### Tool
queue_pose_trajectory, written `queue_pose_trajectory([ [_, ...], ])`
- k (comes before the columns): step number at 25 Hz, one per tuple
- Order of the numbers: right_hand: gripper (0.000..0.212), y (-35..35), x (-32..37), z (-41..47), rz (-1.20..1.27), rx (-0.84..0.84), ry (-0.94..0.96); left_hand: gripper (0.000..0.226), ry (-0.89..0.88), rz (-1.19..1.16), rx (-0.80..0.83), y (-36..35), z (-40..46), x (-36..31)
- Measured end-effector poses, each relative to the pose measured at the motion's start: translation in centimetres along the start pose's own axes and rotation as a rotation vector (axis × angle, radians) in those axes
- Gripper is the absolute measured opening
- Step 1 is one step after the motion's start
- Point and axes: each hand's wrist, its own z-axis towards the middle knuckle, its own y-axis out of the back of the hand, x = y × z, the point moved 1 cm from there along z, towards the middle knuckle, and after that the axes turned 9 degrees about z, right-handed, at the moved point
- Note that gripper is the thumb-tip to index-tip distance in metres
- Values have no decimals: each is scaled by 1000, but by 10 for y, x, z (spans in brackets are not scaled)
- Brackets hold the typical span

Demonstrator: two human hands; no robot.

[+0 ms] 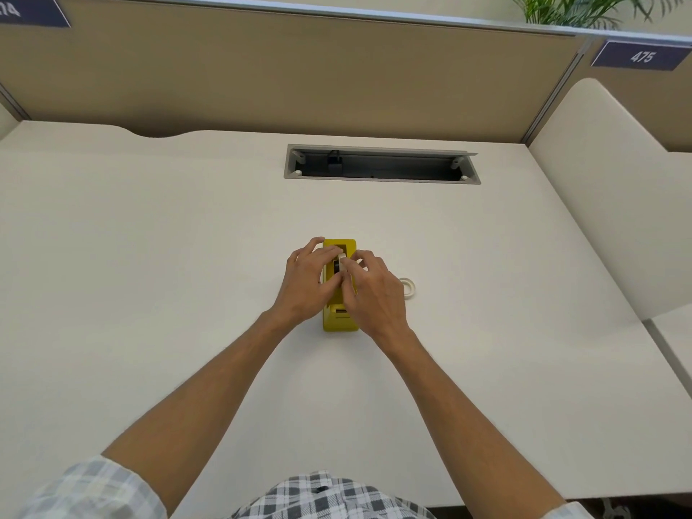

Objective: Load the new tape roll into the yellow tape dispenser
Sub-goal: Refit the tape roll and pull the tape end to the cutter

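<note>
A yellow tape dispenser (pixel 340 320) stands upright near the middle of the white desk (pixel 149 256). Both hands are on top of it. My left hand (pixel 307 282) rests on its left side, fingers reaching over the slot. My right hand (pixel 370 294) covers its right side. Between the fingertips of both hands sits a small white piece with a black core (pixel 341 261), in the dispenser's open slot; it looks like a tape roll or hub. A second white tape roll (pixel 409 288) lies flat on the desk just right of my right hand, partly hidden by it.
A grey open cable tray (pixel 382 167) is set into the desk behind the dispenser. A beige partition wall (pixel 299 76) closes the far edge. A white side panel (pixel 606 204) stands at the right.
</note>
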Motion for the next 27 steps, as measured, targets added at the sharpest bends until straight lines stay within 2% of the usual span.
queue_pose_trajectory([
  [3, 26, 1, -1, 3, -6, 6, -7, 27, -18, -30, -15, 0, -2, -1],
  [7, 15, 2, -3, 8, -3, -9, -3, 30, -38, -44, -29, 2, -2, -3],
  [11, 1, 3, -5, 8, 37, -96, 44, 27, -32, -58, -30, 3, -2, -4],
  [15, 8, 2, -8, 8, -8, -129, 109, 25, -19, -59, -30, 3, -2, -4],
  [22, 2, 3, -8, 11, 4, -100, 133, 29, -12, -65, -12, 4, -2, -4],
  [27, 5, 3, -8, 12, -42, -84, 153, 29, -17, -38, -1, 6, -2, -3],
])
